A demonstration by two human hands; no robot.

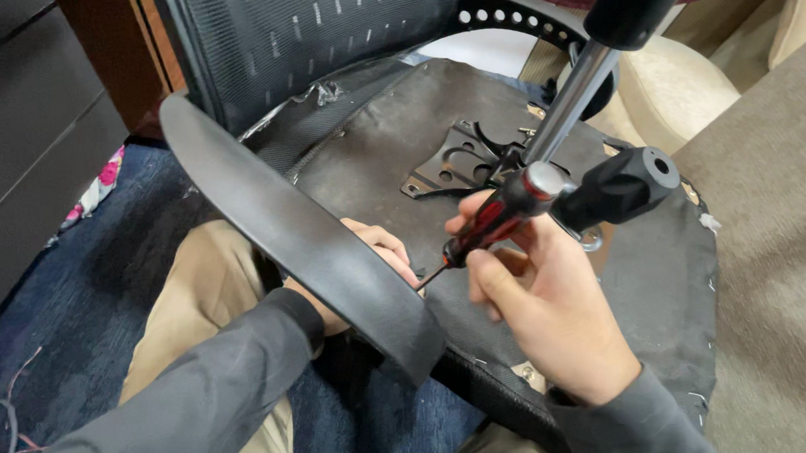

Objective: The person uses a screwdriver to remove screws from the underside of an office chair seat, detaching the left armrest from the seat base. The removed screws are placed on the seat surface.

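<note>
The red-and-black-handled screwdriver with a silver cap [500, 216] lies slantwise in the right hand [543, 311], its handle pinched between the curled thumb and fingertips, the thin dark shaft running down and left so that its tip meets the underside of the overturned office chair seat, a flat panel covered in dark fabric [389, 148], just beside the fingers of the left hand [372, 256]. That left hand is mostly hidden behind the curved black plastic armrest [301, 242]; only its knuckles and fingertips show, bent against the seat close to the screwdriver tip, and whether they grip anything cannot be told. There is one screwdriver, one armrest in view, and two hands, both in grey sleeves. The armrest sweeps diagonally across the foreground and blocks the view of the left wrist and of the seat edge below it. Behind the screwdriver stand the black metal mounting plate [455, 163] fixed at the seat's middle, the shiny chrome gas cylinder [568, 104] rising from it, and a black plastic lever knob [624, 185] just above the right thumb. The black mesh backrest [317, 36] fills the top, with blue carpet [72, 303] at left
</note>
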